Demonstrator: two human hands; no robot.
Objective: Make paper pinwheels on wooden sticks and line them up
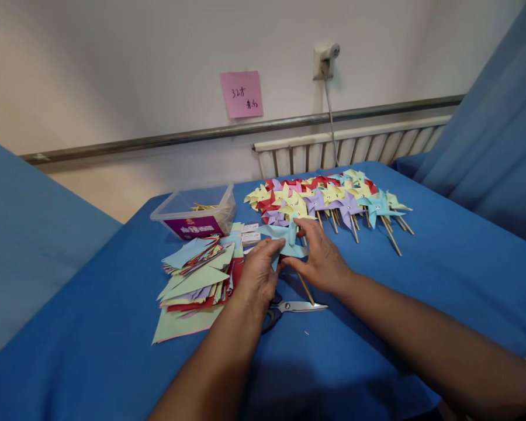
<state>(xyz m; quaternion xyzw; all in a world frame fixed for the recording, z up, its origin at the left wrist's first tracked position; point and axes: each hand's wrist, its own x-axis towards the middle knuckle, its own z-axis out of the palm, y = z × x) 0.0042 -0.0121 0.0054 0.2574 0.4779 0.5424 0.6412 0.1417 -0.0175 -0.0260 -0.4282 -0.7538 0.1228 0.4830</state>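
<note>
Both my hands meet over a light blue paper pinwheel [287, 237] on the blue cloth. My left hand [258, 275] pinches its left edge. My right hand [322, 257] grips its right side, fingers on the paper. A thin wooden stick [305, 288] runs down from the pinwheel between my hands. Scissors [296, 306] lie just below my hands, their handles hidden under my left wrist.
A heap of finished pinwheels [328, 199] on sticks lies behind my hands. A stack of cut coloured paper [197, 275] sits to the left. A clear plastic box [197, 213] with sticks stands behind it. The blue table [442, 280] ends near a radiator [355, 149] and wall.
</note>
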